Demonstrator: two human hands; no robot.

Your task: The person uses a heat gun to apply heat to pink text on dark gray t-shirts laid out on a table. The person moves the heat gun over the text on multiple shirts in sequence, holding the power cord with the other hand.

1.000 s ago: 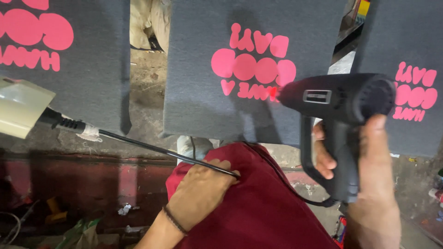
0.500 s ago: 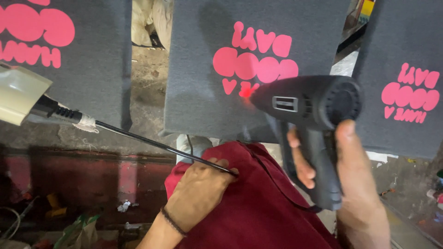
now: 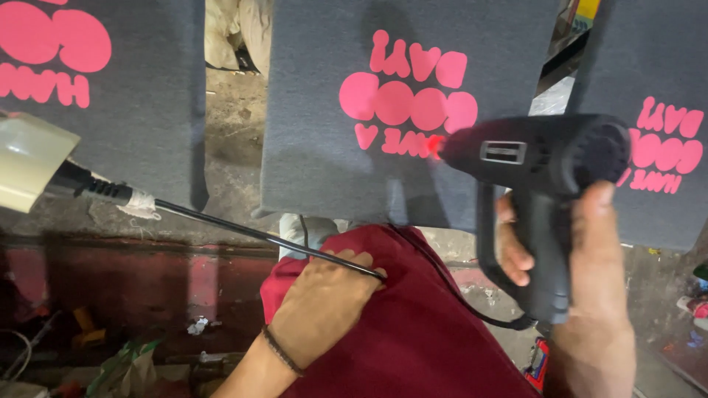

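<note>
Three grey printed panels hang in a row, and a heat gun is aimed at the middle one.

On the left, a cream device (image 3: 26, 158) trails a black cord (image 3: 258, 234) that runs under the left hand (image 3: 321, 302), which lies closed and relaxed on maroon cloth (image 3: 413, 332), gripping nothing that shows. The middle grey panel (image 3: 310, 147) bears a pink print (image 3: 409, 99); the nozzle of the black heat gun (image 3: 538, 158) sits close to the print's lower right edge. The right hand (image 3: 582, 295) is wrapped around the gun's handle. This looks like the curing step; the next move likely calls for sweeping the nozzle evenly across the print without lingering.
</note>
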